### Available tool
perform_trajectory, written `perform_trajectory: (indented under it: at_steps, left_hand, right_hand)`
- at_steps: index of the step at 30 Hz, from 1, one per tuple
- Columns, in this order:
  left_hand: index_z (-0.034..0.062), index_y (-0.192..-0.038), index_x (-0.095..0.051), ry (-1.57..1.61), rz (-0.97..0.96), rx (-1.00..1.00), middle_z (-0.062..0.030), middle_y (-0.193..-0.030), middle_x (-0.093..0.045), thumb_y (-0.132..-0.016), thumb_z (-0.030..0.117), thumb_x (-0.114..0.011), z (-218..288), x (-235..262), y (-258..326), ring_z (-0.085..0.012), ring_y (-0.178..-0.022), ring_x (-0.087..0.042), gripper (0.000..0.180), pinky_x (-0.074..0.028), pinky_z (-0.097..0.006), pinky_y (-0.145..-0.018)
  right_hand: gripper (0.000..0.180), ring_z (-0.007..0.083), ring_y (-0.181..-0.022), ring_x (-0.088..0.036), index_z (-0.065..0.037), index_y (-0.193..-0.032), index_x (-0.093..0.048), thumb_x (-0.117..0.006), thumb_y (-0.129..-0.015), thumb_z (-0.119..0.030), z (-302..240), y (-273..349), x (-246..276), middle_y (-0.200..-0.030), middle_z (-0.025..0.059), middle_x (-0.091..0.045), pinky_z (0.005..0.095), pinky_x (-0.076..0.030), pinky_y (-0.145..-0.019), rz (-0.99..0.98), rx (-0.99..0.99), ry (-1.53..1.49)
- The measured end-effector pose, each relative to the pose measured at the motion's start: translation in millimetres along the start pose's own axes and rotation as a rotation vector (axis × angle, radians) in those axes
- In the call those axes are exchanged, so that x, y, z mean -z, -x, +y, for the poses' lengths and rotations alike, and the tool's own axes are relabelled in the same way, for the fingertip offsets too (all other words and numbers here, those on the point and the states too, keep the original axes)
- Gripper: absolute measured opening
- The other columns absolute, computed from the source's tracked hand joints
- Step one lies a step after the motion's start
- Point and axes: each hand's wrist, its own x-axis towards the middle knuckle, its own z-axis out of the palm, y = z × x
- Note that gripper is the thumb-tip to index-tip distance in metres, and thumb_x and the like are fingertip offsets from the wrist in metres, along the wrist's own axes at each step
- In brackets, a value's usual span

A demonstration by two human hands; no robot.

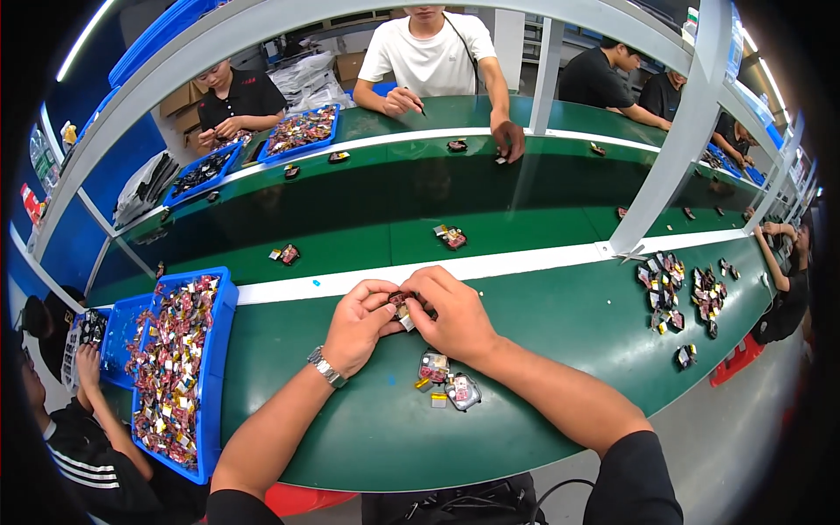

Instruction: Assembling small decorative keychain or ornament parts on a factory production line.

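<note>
Green belting covers the workbench (542,324), which curves across the middle of the frame with a white stripe (525,262) running along it. At the centre, the left hand (357,325) and the right hand (455,317) meet fingertip to fingertip, both pinched shut on a small dark component (402,306) held between them; the piece sits right at the point where the thumbs and forefingers come together, mostly hidden by the fingers, just above the bench surface. A metal wristwatch (325,367) circles the left wrist. Just below the right hand, toward the lower centre, a small cluster of loose parts (444,381) lies on the belting, near the grip yet not touching it. At the lower left, a blue bin (219,367) holds a heap of red, yellow and silvery pieces. At the right of the frame, more small parts (682,293) are spread on the bench, well apart from the hands. Across the belt in the upper centre, a person in a white shirt (429,52) leans both hands on the far side.
</note>
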Motion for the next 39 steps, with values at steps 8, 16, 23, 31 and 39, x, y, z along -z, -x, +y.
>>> perform_trajectory:
  at_steps: [8,16,23,31,39]
  left_hand:
    - [0.0019,-0.122,-0.049,0.021,-0.018,0.023,-0.0082,-0.116,-0.062,-0.097,-0.001,-0.048,0,0,3,-0.0132,-0.104,-0.062,0.025,-0.057,-0.030,-0.088]
    - [-0.0008,-0.123,-0.046,-0.032,0.023,-0.009,-0.0118,-0.119,-0.060,-0.097,-0.005,-0.045,-3,-5,0,-0.0185,-0.108,-0.062,0.026,-0.056,-0.036,-0.094]
    - [-0.0002,-0.123,-0.046,-0.043,0.050,0.001,-0.0115,-0.119,-0.060,-0.097,-0.004,-0.046,-3,-4,1,-0.0187,-0.109,-0.062,0.026,-0.056,-0.037,-0.093]
    - [0.0013,-0.123,-0.047,-0.086,0.069,0.020,-0.0102,-0.119,-0.060,-0.096,-0.004,-0.047,1,-8,2,-0.0166,-0.108,-0.062,0.027,-0.057,-0.033,-0.090]
    - [0.0013,-0.121,-0.049,-0.138,0.072,0.029,-0.0089,-0.118,-0.061,-0.096,-0.004,-0.046,-1,-9,1,-0.0141,-0.107,-0.062,0.026,-0.057,-0.031,-0.088]
  right_hand:
    - [0.016,0.0228,-0.086,-0.060,-0.006,-0.095,-0.065,-0.069,-0.079,-0.007,-3,0,5,-0.096,0.0053,-0.058,0.0339,-0.054,-0.067,-0.072,0.196,0.276]
    - [0.021,0.0221,-0.083,-0.058,-0.003,-0.091,-0.064,-0.068,-0.070,-0.005,2,-2,0,-0.092,0.0047,-0.057,0.0317,-0.053,-0.066,-0.060,0.359,0.433]
    - [0.013,0.0243,-0.087,-0.058,-0.006,-0.088,-0.062,-0.065,-0.076,-0.002,2,-7,8,-0.093,0.0051,-0.059,0.0364,-0.051,-0.072,-0.182,0.240,0.218]
    - [0.012,0.0260,-0.086,-0.060,-0.004,-0.092,-0.067,-0.067,-0.080,0.000,5,-8,11,-0.091,0.0074,-0.061,0.0368,-0.051,-0.074,-0.172,0.145,0.083]
    - [0.008,0.0227,-0.074,-0.067,-0.001,-0.090,-0.068,-0.067,-0.082,-0.003,-4,-6,-2,-0.087,0.0115,-0.062,0.0326,-0.056,-0.067,-0.063,-0.295,-0.092]
